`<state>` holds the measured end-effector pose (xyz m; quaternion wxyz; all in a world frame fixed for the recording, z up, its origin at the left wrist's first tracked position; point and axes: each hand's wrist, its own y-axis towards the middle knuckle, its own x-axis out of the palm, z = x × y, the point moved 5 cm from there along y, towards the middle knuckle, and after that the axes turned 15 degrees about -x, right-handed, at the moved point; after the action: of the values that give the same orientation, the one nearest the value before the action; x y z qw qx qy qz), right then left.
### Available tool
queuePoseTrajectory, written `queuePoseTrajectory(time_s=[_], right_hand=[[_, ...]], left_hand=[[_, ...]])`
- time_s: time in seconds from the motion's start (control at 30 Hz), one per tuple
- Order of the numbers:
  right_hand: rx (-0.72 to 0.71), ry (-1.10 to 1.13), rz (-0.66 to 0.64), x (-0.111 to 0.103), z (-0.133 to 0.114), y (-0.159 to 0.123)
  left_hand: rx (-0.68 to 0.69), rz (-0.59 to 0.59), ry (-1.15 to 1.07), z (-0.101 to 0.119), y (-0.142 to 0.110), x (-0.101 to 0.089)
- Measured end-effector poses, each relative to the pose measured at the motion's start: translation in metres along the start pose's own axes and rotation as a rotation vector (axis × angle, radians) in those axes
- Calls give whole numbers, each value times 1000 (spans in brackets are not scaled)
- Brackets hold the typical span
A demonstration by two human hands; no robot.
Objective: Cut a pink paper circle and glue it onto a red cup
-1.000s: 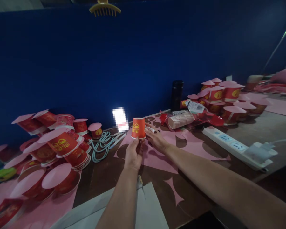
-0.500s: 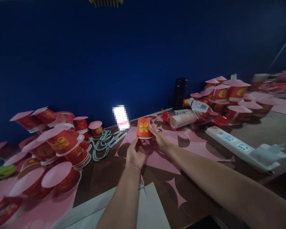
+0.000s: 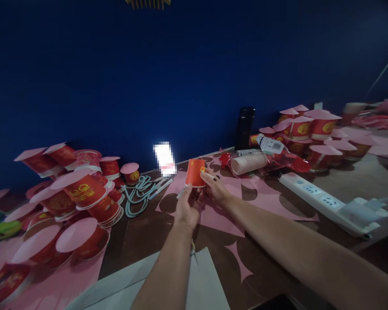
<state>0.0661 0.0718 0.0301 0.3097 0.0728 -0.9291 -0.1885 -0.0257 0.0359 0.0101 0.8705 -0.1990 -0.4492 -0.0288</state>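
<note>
A red paper cup [image 3: 195, 173] is held upside down over the table, its rim facing down and part of a yellow print showing at its right side. My left hand [image 3: 188, 209] supports it from below at the rim, fingers closed and partly hidden. My right hand [image 3: 215, 187] grips the cup's right side. A thin pale item with a dark end sticks out by the right fingers, too small to name. Beneath the hands lies a pink paper sheet [image 3: 220, 219] with round cut-outs.
Piled red cups with pink discs stand at left [image 3: 84, 189] and right [image 3: 325, 125]. A teal cable [image 3: 137, 196] and a bright blurred-out screen [image 3: 164, 159] lie nearby. Right are a stack of paper cups [image 3: 248, 162], a black flask [image 3: 245, 127] and a power strip [image 3: 313, 193].
The cup has turned between my hands, so its yellow print has shifted right and mostly left view. My left hand has moved slightly right.
</note>
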Motion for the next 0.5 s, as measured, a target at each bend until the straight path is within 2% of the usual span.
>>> queuePoseTrajectory(time_s=[0.1, 0.23, 0.4, 0.5], right_hand=[[-29, -15, 4, -1, 0, -1], [-51, -49, -20, -2, 1, 0], [-14, -67, 13, -9, 7, 6], [-47, -98, 51, -13, 5, 9]], left_hand=[[-42, 15, -134, 8, -1, -4], [-102, 48, -169, 10, 0, -6], [14, 98, -136, 7, 3, -5], [30, 86, -93, 3, 4, -3]])
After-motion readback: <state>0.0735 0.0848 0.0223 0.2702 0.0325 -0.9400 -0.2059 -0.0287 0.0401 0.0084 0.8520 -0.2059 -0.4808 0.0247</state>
